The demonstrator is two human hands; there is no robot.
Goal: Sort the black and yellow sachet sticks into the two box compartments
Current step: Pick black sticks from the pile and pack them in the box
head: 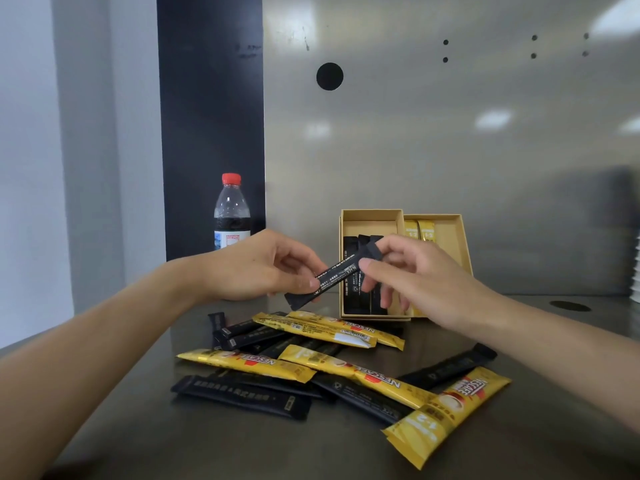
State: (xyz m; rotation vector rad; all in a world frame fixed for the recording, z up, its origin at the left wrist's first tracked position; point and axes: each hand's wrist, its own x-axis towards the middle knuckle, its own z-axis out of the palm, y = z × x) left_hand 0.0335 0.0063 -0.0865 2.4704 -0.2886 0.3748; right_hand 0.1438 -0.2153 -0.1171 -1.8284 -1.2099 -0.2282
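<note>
Both hands, left point(258, 268) and right point(420, 275), pinch one slim matte black sachet point(334, 276), grips clamped at opposite ends, before the cardboard box point(372, 216).

The right hand point(419, 282) covers the near part of the box's right compartment point(450, 237), so only the top ends of two yellow sticks point(419, 231) show there. The held black stick point(337, 275) and both hands hide much of the black sticks in the left compartment point(353, 292); their count cannot be told (three at least). In the pile on the desk point(138, 427), several black sticks point(277, 344) lie under yellow ones, their small print unreadable. The left hand point(256, 268) hides the bottle's point(231, 216) base. White objects point(636, 271) are cut off at the right edge.
</note>
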